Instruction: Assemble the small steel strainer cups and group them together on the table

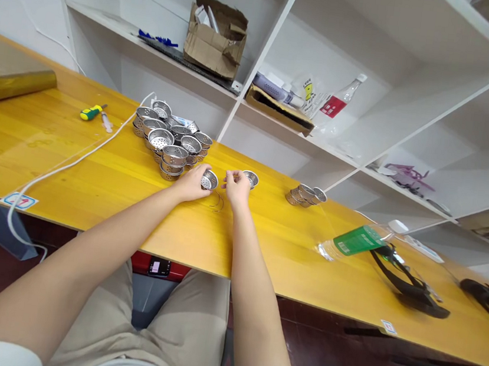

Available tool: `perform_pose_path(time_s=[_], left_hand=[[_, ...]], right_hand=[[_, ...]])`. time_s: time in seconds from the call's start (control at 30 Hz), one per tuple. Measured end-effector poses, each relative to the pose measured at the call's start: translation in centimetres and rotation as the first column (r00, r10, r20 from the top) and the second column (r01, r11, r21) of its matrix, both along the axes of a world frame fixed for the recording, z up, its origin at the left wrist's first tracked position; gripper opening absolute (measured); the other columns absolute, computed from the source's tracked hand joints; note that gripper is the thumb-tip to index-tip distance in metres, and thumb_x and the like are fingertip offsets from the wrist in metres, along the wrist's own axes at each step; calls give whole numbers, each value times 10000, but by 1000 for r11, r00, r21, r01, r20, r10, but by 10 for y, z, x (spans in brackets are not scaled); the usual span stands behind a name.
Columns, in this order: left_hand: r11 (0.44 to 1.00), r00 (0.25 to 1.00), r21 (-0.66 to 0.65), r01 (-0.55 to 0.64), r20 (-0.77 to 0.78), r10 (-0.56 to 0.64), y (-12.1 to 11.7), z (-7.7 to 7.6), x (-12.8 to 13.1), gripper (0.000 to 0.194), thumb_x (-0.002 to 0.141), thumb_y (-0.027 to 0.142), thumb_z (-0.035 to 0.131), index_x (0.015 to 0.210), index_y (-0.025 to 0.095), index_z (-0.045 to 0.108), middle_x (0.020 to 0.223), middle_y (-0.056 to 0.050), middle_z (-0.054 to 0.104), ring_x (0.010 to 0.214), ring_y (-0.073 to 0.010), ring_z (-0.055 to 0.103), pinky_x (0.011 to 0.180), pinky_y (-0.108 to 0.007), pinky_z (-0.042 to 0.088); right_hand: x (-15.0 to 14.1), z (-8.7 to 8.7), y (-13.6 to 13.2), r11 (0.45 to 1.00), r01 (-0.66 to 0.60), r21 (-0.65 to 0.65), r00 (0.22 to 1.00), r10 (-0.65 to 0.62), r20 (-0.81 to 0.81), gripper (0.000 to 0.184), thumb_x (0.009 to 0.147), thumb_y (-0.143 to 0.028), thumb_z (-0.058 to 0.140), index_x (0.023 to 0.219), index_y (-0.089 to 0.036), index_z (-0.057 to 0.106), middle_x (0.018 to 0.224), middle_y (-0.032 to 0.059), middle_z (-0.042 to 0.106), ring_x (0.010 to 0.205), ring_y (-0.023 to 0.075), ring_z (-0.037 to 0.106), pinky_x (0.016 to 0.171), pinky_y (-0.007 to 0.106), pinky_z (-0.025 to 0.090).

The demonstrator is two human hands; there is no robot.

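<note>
My left hand (191, 185) is closed around the side of a small perforated metal strainer cup (209, 180), its open top facing up, low over the wooden table. Just to the right, my right hand (237, 188) has its thumb and fingers pinched together; whatever lies between them is too small to make out. Behind that hand sits another strainer cup (251, 178), partly hidden by the fingers. Thin curved wire pieces (217, 204) lie on the table between and below my hands. Many more strainer cups (175, 154) stand stacked in a cluster left of my left hand.
Another group of stacked cups (302, 195) stands to the right. Beyond it are a green-labelled bottle (360, 240) and a black strap-like object (409, 289). A screwdriver (92, 112) and a white cable (82, 155) lie at left. Shelves with a cardboard box (211, 48) rise behind.
</note>
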State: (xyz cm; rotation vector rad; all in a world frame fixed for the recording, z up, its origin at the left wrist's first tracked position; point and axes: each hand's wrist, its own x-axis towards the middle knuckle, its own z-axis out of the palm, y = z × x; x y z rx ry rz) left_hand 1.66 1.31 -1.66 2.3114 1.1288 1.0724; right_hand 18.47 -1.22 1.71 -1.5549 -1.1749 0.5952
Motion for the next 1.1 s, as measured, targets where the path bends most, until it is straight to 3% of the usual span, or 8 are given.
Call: perform_pose_path(time_s=[0.27,0.4,0.73,1.1], left_hand=[[999,999,-3,-37,5,37,-1,-2,-1,758,721,387,811,1385,208,493,1357,-127,622,1292,-323,590,1113,-444,477],[999,999,-11,-33,-7,33,-5,2,-1,760,735,450,815,1386,216,501,1359,-127,612,1291,-323,587,1104,-446,483],[1000,1000,15,-3,2,3,-4,2,0,730,747,413,795,1380,202,497,1401,-124,613,1309,-317,592,1115,-432,476],[1000,999,-7,26,38,-26,-3,2,0,822,698,406,809,1416,189,473,1422,-138,607,1308,-326,597,1119,-442,479]], right_hand=[[-3,7,-1,993,-27,111,966,54,-253,316,933,-511,622,844,-230,508,596,-78,494,506,101,490,482,197,396],[-5,11,-4,990,-56,126,950,92,-298,369,920,-573,612,830,-235,496,611,-79,468,498,93,448,465,200,353],[-11,9,-4,982,-101,159,956,140,-257,173,962,-367,530,870,-221,522,612,-84,484,496,89,496,483,193,380],[-13,5,-4,974,-109,199,966,150,-210,158,955,-352,534,870,-219,525,605,-93,478,496,90,519,497,204,409]])
